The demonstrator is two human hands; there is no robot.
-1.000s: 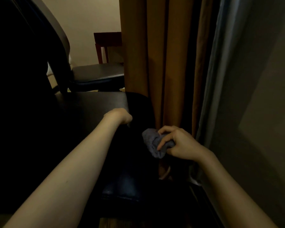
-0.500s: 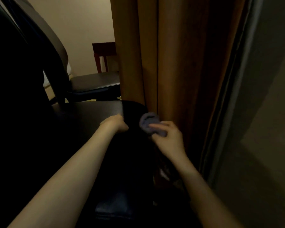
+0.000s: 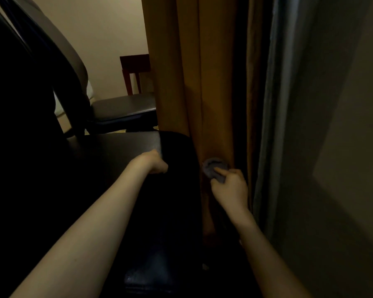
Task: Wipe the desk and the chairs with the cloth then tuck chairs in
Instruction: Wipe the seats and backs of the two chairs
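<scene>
A black chair [image 3: 177, 190] stands right in front of me, its backrest top at centre and its shiny seat lower down. My left hand [image 3: 154, 162] grips the left side of the backrest top. My right hand [image 3: 229, 187] holds a bunched grey cloth [image 3: 213, 168] against the backrest's right edge, close to the curtain. The dark desk top [image 3: 116, 147] lies just beyond the backrest. A second black chair [image 3: 121, 110] stands farther back on the left.
An orange-brown curtain [image 3: 194, 82] hangs directly behind the near chair, with a grey curtain [image 3: 284, 104] and a wall to its right. A dark red wooden chair back [image 3: 135, 65] shows against the far beige wall.
My right hand moved the cloth up the backrest's right side, then out to its right edge by the curtain. My left hand kept its grip on the backrest top.
</scene>
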